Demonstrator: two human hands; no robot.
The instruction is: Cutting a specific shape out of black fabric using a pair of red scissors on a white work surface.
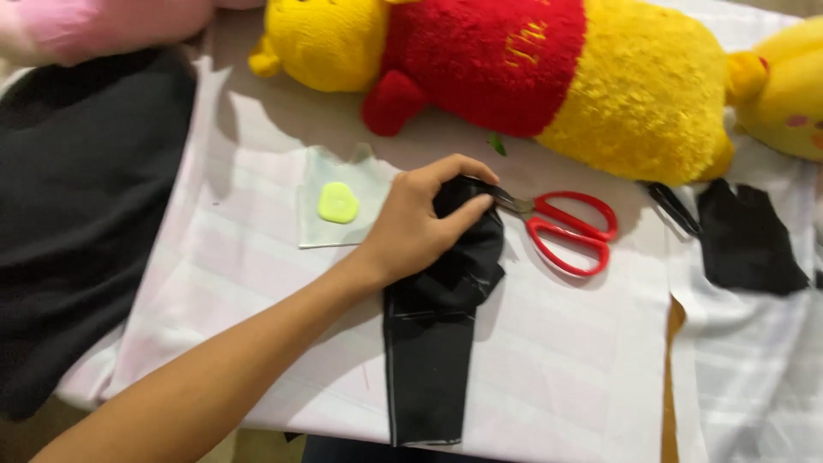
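Here I see the left hand (417,225) clamped on black fabric (433,343) (bunched at top), touching red-handled scissors (566,230) just right of it; yellow chalk (338,202) lies left.

Single head camera, looking steeply down and slightly forward over the table (566,377) from its near edge. Sitting close, at arm's reach: the left hand (420,225) is filling mid-frame. The far edge is running along the top of the frame under a yellow plush toy (634,94). The near edge is cutting across the bottom. No second view sharing anything.
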